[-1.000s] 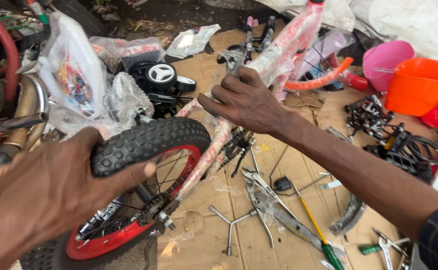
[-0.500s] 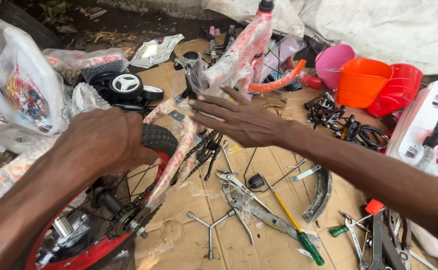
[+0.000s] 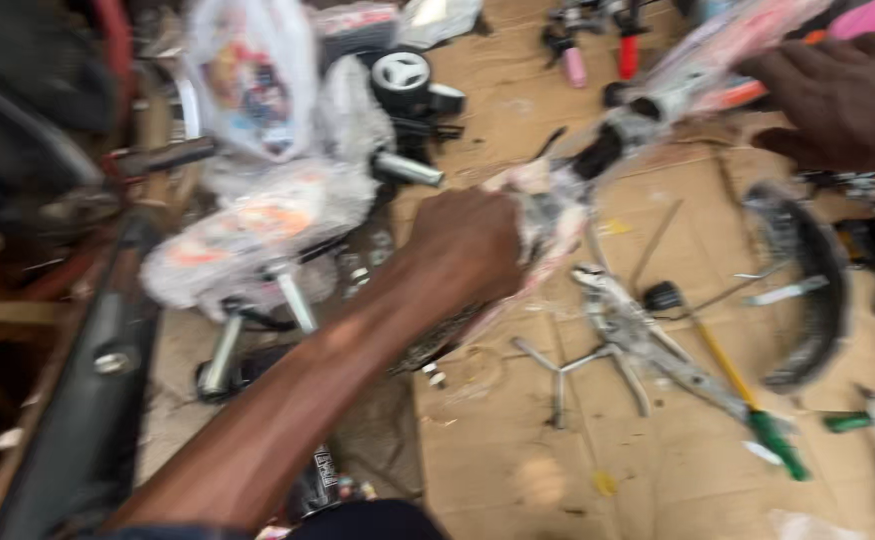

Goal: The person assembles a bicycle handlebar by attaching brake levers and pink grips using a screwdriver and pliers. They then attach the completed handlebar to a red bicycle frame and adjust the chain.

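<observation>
Left hand (image 3: 468, 240) reaches forward with fingers curled closed; right hand (image 3: 843, 100) hovers, fingers loosely bent.

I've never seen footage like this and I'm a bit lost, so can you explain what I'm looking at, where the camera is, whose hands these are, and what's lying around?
This is a single picture from a camera worn on a person's head, looking down at their own two bare hands; there is no machine. The picture is blurred by motion. The left hand grips a plastic-wrapped bicycle frame, and the right hand rests on the upper end of that frame. Below lies flattened cardboard strewn with tools: a three-armed socket wrench, a screwdriver with a green handle and a curved dark mudguard. At upper left are a printed plastic bag, a small black and white wheel and more wrapped parts.
</observation>
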